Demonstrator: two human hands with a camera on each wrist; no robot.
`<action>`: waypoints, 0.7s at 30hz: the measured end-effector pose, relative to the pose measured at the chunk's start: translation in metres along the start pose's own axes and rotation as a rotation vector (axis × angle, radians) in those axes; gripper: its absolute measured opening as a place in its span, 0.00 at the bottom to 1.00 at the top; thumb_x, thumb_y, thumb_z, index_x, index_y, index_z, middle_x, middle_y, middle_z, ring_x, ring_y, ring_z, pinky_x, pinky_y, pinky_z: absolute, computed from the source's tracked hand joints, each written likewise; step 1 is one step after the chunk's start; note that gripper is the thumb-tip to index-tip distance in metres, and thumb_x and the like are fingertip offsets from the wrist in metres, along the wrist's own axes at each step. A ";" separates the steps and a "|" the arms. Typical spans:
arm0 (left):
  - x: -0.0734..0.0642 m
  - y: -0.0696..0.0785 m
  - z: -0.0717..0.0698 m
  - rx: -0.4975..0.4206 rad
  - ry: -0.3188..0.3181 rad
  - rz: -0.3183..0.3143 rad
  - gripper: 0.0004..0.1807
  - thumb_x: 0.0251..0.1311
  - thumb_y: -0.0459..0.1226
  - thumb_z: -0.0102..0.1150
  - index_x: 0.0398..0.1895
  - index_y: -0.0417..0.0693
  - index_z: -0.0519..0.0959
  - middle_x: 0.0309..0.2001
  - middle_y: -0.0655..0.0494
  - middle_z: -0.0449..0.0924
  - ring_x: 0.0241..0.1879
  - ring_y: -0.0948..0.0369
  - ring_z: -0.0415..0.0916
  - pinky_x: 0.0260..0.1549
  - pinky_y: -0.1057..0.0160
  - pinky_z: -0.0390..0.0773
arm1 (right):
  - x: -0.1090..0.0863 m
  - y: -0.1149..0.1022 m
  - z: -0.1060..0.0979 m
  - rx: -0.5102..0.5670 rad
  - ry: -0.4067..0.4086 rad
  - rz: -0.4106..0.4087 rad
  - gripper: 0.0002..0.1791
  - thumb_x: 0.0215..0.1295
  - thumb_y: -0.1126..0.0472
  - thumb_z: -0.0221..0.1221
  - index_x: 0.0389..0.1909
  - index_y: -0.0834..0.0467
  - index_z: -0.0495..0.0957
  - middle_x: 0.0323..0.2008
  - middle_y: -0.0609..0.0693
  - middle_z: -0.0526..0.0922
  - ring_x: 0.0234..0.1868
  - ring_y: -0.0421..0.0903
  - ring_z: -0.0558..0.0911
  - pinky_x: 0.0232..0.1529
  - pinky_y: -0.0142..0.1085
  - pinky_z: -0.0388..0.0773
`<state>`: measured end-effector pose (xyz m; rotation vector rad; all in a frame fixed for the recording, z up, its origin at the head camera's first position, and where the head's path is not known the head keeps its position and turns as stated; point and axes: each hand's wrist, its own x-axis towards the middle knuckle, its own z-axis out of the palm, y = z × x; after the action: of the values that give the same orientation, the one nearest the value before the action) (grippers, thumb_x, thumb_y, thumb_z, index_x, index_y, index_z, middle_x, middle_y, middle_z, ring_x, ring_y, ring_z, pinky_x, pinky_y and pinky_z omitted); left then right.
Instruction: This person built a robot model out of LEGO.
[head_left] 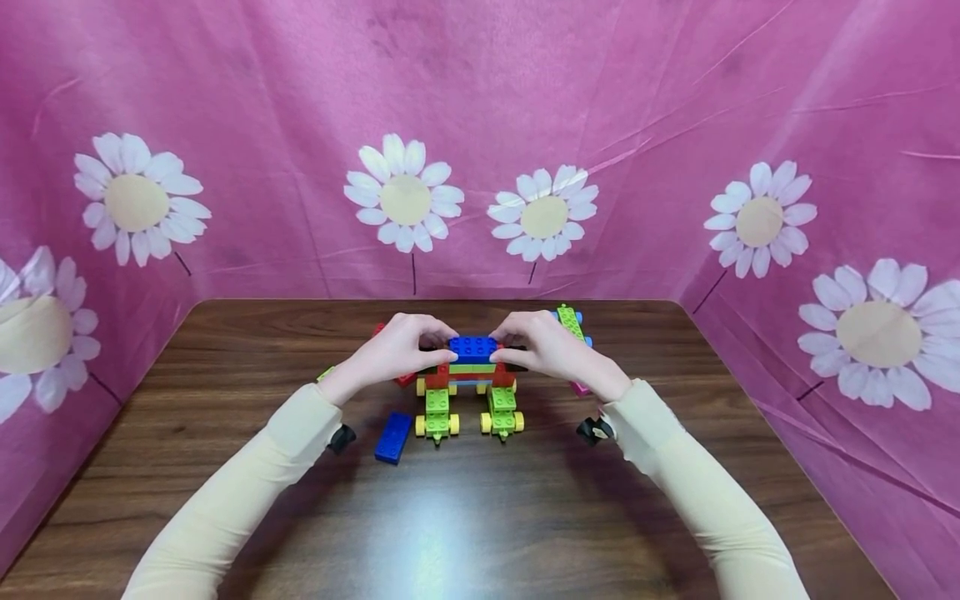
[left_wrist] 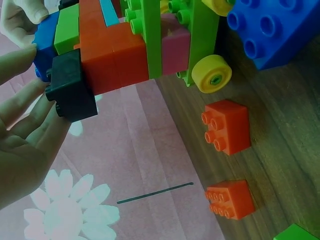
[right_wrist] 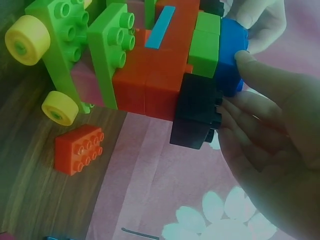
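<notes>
The left hand (head_left: 405, 346) and right hand (head_left: 536, 340) both grasp, thumb against fingers, pinching opposite ends of one blue eight-stud brick (head_left: 473, 350). It sits at the top of the build, near the middle of the surface, over a light-green layer (head_left: 474, 368). Whether its studs are fully home, I cannot tell.

The likeliest trouble is uneven pressure: if one hand pushes harder, the blue eight-stud brick could seat crooked or the build tip. Fingers lie close to the left black brick (left_wrist: 75, 87) and right black brick (right_wrist: 196, 112), so a careless squeeze might knock one loose. The wheels underneath could also let the whole thing roll, and a hard push might splay its two supports.

Counting outward: two hands, one blue brick between them, two black bricks, one at each end. Below, two green wheeled bases, left (head_left: 437, 421) and right (head_left: 502, 417), show eight yellow wheels, four apiece. Lying loose: one blue brick (head_left: 393, 437) near the left base; two orange-red bricks on the left, one nearer (left_wrist: 227, 127), one farther (left_wrist: 230, 200); one orange-red brick (right_wrist: 78, 149) on the right; one green piece (head_left: 325, 373) by the left wrist; one pink piece (head_left: 580, 388) by the right; and one blue-wheeled green base (head_left: 570, 321) at the right rear.
</notes>
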<state>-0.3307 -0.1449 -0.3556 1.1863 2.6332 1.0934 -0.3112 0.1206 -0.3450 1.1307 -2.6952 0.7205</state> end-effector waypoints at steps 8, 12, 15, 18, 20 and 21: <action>0.001 0.000 -0.002 -0.012 -0.028 -0.044 0.17 0.59 0.41 0.68 0.48 0.42 0.84 0.44 0.50 0.89 0.44 0.57 0.85 0.45 0.57 0.85 | 0.003 0.000 -0.002 -0.008 -0.025 0.007 0.14 0.58 0.57 0.70 0.42 0.60 0.86 0.38 0.52 0.89 0.36 0.43 0.86 0.39 0.35 0.84; 0.002 0.002 -0.003 -0.027 -0.030 -0.077 0.16 0.59 0.41 0.69 0.48 0.43 0.85 0.44 0.51 0.89 0.42 0.58 0.85 0.41 0.60 0.84 | 0.004 -0.001 -0.004 -0.016 -0.026 0.008 0.14 0.57 0.57 0.70 0.42 0.60 0.86 0.38 0.52 0.89 0.37 0.44 0.86 0.40 0.35 0.84; 0.002 0.003 -0.004 -0.026 -0.033 -0.093 0.16 0.59 0.41 0.69 0.48 0.43 0.85 0.44 0.50 0.89 0.42 0.58 0.85 0.41 0.60 0.84 | 0.004 -0.003 -0.004 -0.009 -0.027 0.008 0.14 0.58 0.57 0.70 0.42 0.61 0.86 0.37 0.52 0.89 0.35 0.43 0.85 0.39 0.36 0.84; 0.001 0.004 -0.003 -0.031 -0.032 -0.104 0.16 0.59 0.41 0.69 0.48 0.43 0.84 0.44 0.50 0.89 0.42 0.58 0.85 0.43 0.60 0.84 | 0.003 -0.004 -0.003 0.001 -0.025 0.016 0.14 0.58 0.57 0.70 0.42 0.61 0.86 0.36 0.53 0.89 0.34 0.43 0.85 0.38 0.38 0.84; 0.000 0.004 -0.002 -0.040 -0.033 -0.109 0.16 0.60 0.41 0.68 0.49 0.43 0.84 0.45 0.50 0.89 0.43 0.58 0.85 0.43 0.59 0.84 | 0.003 -0.005 -0.003 0.003 -0.025 0.025 0.15 0.58 0.56 0.70 0.42 0.61 0.86 0.37 0.53 0.89 0.35 0.44 0.85 0.39 0.40 0.85; 0.000 0.003 -0.002 -0.047 -0.034 -0.113 0.17 0.60 0.41 0.68 0.49 0.43 0.84 0.45 0.50 0.88 0.43 0.57 0.85 0.43 0.59 0.84 | 0.003 -0.005 -0.003 0.002 -0.024 0.030 0.15 0.58 0.56 0.70 0.42 0.61 0.86 0.37 0.53 0.89 0.35 0.44 0.85 0.39 0.41 0.85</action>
<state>-0.3292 -0.1443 -0.3520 1.0248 2.5984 1.0989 -0.3100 0.1165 -0.3395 1.1096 -2.7376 0.7188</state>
